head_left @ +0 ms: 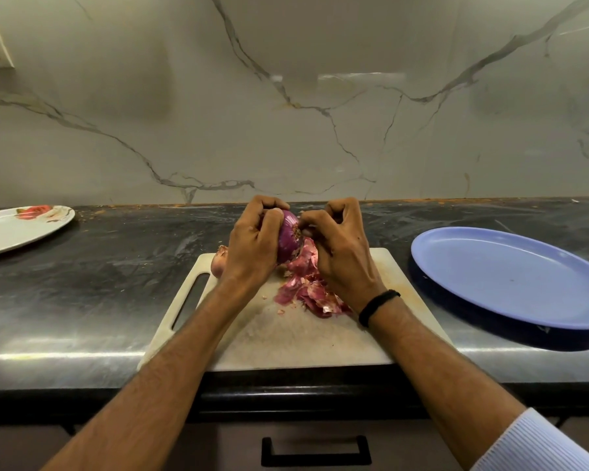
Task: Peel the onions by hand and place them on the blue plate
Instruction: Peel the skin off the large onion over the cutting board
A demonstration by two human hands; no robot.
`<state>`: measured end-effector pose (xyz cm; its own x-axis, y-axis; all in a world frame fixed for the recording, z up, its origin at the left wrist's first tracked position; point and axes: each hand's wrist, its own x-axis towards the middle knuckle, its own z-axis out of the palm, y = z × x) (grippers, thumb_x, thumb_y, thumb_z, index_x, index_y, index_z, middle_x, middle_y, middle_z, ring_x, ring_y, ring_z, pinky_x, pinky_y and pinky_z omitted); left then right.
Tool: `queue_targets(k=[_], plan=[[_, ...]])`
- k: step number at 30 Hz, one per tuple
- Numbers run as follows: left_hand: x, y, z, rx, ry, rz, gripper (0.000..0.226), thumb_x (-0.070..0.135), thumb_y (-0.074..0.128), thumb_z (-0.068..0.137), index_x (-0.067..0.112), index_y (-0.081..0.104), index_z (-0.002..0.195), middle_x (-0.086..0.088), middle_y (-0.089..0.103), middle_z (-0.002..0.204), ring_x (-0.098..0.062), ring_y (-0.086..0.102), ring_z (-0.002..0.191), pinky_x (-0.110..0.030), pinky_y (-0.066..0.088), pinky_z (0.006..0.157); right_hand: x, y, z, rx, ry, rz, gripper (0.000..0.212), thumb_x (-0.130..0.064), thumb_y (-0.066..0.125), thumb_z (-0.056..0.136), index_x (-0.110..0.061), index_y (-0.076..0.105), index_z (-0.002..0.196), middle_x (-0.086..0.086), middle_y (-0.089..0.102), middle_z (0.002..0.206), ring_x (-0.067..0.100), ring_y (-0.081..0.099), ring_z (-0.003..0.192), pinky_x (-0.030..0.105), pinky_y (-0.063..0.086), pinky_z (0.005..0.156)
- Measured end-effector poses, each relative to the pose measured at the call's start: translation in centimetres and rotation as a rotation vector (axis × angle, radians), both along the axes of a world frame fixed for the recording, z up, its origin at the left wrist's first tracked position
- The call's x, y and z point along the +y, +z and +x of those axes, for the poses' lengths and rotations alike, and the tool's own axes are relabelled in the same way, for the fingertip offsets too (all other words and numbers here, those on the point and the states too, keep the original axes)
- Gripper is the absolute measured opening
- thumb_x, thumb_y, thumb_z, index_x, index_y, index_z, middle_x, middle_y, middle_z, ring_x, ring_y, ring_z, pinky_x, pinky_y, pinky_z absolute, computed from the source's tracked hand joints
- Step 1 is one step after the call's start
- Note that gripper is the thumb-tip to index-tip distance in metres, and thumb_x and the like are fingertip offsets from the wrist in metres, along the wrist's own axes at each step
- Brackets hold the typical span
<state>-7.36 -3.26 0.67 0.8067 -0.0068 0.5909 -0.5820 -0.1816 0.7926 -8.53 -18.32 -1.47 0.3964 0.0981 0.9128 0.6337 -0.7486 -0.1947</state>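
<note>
The left hand (252,241) grips a red onion (288,241), with its fingers curled over the top and the near side. It holds the onion over the far part of the cutting board (286,345). The right hand (342,256) is narrow, and its thumb and fingertips (312,220) pinch at the rough root end of the onion, which faces right. The onion's exposed surface is glossy purple. Whether the onion touches the skins below it cannot be told. A black band (378,305) circles the right wrist. A pale striped sleeve (538,443) covers the upper part of the right forearm.

Below the hands, a heap of loose pink-red skins (306,294) lies on the board, partly under the right hand. A second onion (219,265), dry skin on, rests on the board's far left part, mostly hidden behind the left hand.

The board is white with a slot handle on its left side. It sits at the middle of the front edge of the dark worktop (82,283). The blue plate (510,277) lies on the worktop toward the right edge, apart from the board. A white plate with a red flower print (17,229) lies at the left edge, near the back. A veined marble wall (286,113) rises from the back edge.
</note>
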Motion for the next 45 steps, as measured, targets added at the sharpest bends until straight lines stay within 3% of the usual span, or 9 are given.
queue_targets(k=[5, 10, 17, 23, 29, 35, 38, 42, 45], plan=[[-0.1, -0.1, 0.0, -0.011, -0.019, 0.006, 0.013, 0.036, 0.044, 0.094, 0.038, 0.056, 0.098, 0.033, 0.059, 0.090, -0.016, 0.065, 0.092, -0.050, 0.062, 0.077, 0.4, 0.0, -0.1, 0.075, 0.024, 0.060, 0.022, -0.002, 0.061, 0.094, -0.009, 0.065, 0.114, 0.012, 0.046, 0.109, 0.013, 0.045, 0.100, 0.007, 0.038, 0.084], [-0.1, -0.3, 0.3, -0.055, 0.010, 0.043, 0.013, 0.034, 0.045, 0.094, 0.037, 0.056, 0.099, 0.023, 0.060, 0.094, -0.003, 0.062, 0.086, -0.043, 0.061, 0.081, 0.4, 0.1, 0.1, 0.066, 0.056, 0.112, 0.012, -0.008, 0.057, 0.096, -0.006, 0.065, 0.105, 0.011, 0.049, 0.106, 0.011, 0.045, 0.097, 0.006, 0.039, 0.084], [-0.2, -0.5, 0.2, -0.129, 0.043, 0.150, 0.022, 0.029, 0.044, 0.093, 0.020, 0.058, 0.108, 0.017, 0.056, 0.099, 0.011, 0.057, 0.086, -0.006, 0.048, 0.072, 0.3, -0.2, 0.7, 0.045, 0.056, 0.122, 0.004, -0.005, 0.061, 0.092, -0.003, 0.063, 0.094, 0.006, 0.049, 0.098, 0.004, 0.040, 0.089, 0.004, 0.037, 0.081], [-0.1, -0.7, 0.1, -0.147, 0.069, 0.196, 0.018, 0.031, 0.045, 0.092, 0.028, 0.057, 0.106, 0.021, 0.058, 0.098, 0.004, 0.059, 0.091, -0.014, 0.052, 0.075, 0.5, 0.0, 0.2, -0.007, 0.030, 0.012, 0.010, 0.005, 0.050, 0.089, -0.001, 0.057, 0.086, 0.011, 0.046, 0.093, 0.012, 0.039, 0.086, 0.012, 0.035, 0.073], [-0.6, 0.6, -0.9, 0.122, -0.055, -0.206, 0.019, 0.022, 0.042, 0.105, 0.029, 0.059, 0.100, 0.002, 0.060, 0.107, -0.032, 0.066, 0.103, -0.023, 0.055, 0.052, 1.3, 0.2, -0.3, -0.096, -0.024, 0.129, 0.017, -0.001, 0.036, 0.082, -0.001, 0.052, 0.086, 0.015, 0.046, 0.091, 0.006, 0.032, 0.087, 0.006, 0.033, 0.078], [-0.5, 1.3, -1.0, 0.391, -0.086, -0.522, 0.027, 0.034, 0.042, 0.103, 0.023, 0.066, 0.098, -0.014, 0.067, 0.116, -0.036, 0.072, 0.101, -0.025, 0.048, 0.040, 0.0, 0.6, -0.1, -0.127, -0.064, 0.279, 0.021, 0.021, 0.050, 0.086, 0.005, 0.059, 0.097, 0.018, 0.056, 0.095, 0.009, 0.046, 0.089, 0.007, 0.037, 0.084], [-0.6, 1.4, -0.7, 0.425, -0.106, -0.582, 0.023, 0.034, 0.048, 0.101, 0.019, 0.064, 0.097, -0.018, 0.068, 0.112, -0.038, 0.071, 0.103, -0.030, 0.053, 0.049, 0.1, 0.5, -0.3, -0.100, 0.013, 0.287, 0.012, 0.007, 0.052, 0.095, 0.002, 0.060, 0.102, 0.010, 0.063, 0.093, 0.013, 0.059, 0.085, 0.008, 0.042, 0.079], [-0.6, 1.3, -0.6, 0.430, -0.128, -0.571, 0.026, 0.042, 0.054, 0.101, 0.017, 0.062, 0.102, -0.016, 0.069, 0.107, -0.031, 0.073, 0.096, -0.048, 0.057, 0.090, 0.2, 0.3, -0.4, -0.051, 0.039, 0.235, 0.008, -0.003, 0.056, 0.097, -0.003, 0.061, 0.102, 0.003, 0.063, 0.090, 0.010, 0.058, 0.079, 0.014, 0.046, 0.072], [-0.6, 1.4, -0.7, 0.437, -0.214, -0.609, 0.036, 0.048, 0.055, 0.099, 0.014, 0.061, 0.107, -0.010, 0.072, 0.095, -0.025, 0.073, 0.084, -0.044, 0.060, 0.088, 0.3, 0.2, -0.3, -0.048, 0.026, 0.184, 0.005, -0.006, 0.059, 0.095, -0.003, 0.062, 0.094, 0.005, 0.062, 0.085, 0.008, 0.051, 0.076, 0.011, 0.041, 0.070]])
